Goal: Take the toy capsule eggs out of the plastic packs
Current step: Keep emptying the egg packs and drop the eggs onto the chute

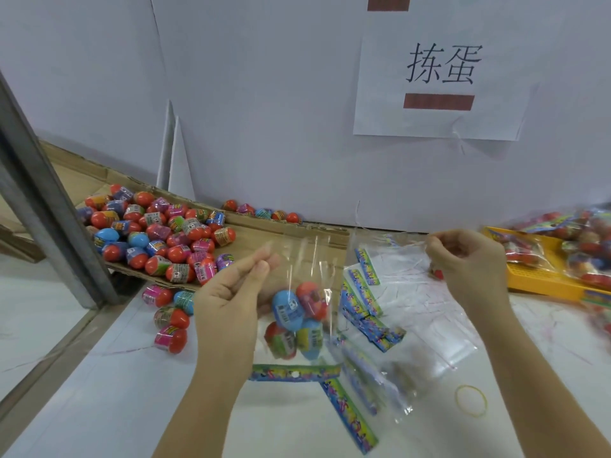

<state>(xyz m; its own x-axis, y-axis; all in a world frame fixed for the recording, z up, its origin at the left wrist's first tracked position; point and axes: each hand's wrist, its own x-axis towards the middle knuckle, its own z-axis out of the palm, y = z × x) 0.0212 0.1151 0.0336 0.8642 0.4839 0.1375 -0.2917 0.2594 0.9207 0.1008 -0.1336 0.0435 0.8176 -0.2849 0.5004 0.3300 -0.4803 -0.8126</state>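
**Left hand point(228, 292) pinches a pack; eggs not yet out**

At far left, loose eggs point(158, 233) lie heaped on a cardboard tray point(264, 233), with a few more on the table just in front of it. The left hand's thumb and fingers are closed together on the upper edge of a clear pack point(307, 259), which hangs from the pinch above the table. Four eggs point(287, 309) sit in its bottom. Whether its top is open cannot be told through the film. Just right of it, printed card strips point(363, 285) and empty bags point(413, 292) lie spread on the table. The right hand point(466, 256) is raised above them, fingers curled inward; whether it grips anything cannot be told. At far right, a yellow basket point(535, 279) holds full packs point(588, 246), blurred.

Judgement: the step in hand is emptying this pack. The next move likely calls for spreading the mouth and tipping the pack toward the cardboard tray, so the eggs land there and do not roll across the table.
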